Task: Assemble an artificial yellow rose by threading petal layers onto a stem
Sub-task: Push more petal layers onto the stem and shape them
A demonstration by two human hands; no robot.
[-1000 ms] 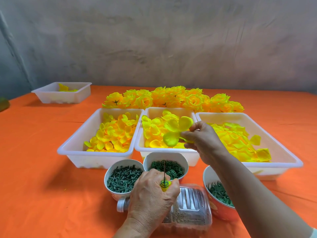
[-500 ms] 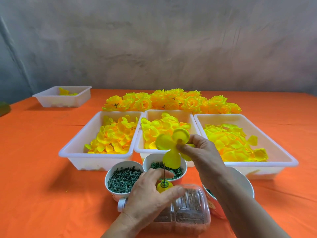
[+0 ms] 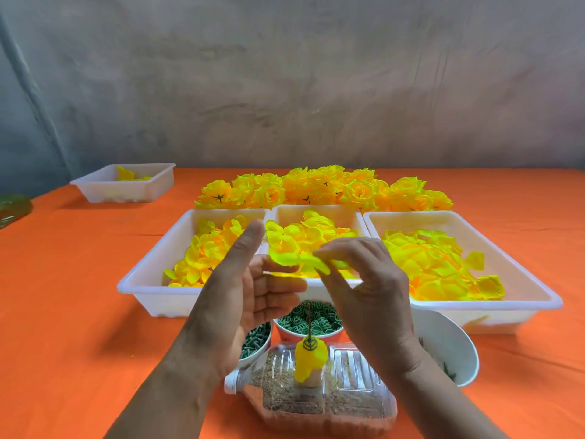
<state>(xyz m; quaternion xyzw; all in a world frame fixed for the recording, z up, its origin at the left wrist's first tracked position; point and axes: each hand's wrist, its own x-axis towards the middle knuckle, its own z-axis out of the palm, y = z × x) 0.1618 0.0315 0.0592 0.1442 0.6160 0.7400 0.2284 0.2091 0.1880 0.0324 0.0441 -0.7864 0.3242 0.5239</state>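
Observation:
A thin spike (image 3: 309, 318) stands upright from a clear plastic bottle (image 3: 319, 394) lying near the front edge. A yellow bud (image 3: 308, 364) with a green ring (image 3: 309, 344) on top sits on the spike. Above it, my right hand (image 3: 370, 286) pinches a flat yellow petal layer (image 3: 296, 263) by its right side. My left hand (image 3: 237, 296) is raised to the left of the petal layer with its thumb up and fingers stretched out; the fingertips reach the layer's left edge. Neither hand touches the spike.
Three white trays of loose yellow petals (image 3: 148, 280) (image 3: 316, 213) (image 3: 538, 293) stand behind the hands, with a pile of finished yellow roses (image 3: 323, 188) beyond. Cups of green parts (image 3: 256, 342) (image 3: 308, 321) and a white bowl (image 3: 449, 346) flank the bottle. A small tray (image 3: 126, 185) sits far left.
My left hand has let go of the bud on the spike and risen to the petal layer. My right hand has carried the layer left and turned it flat above the spike.

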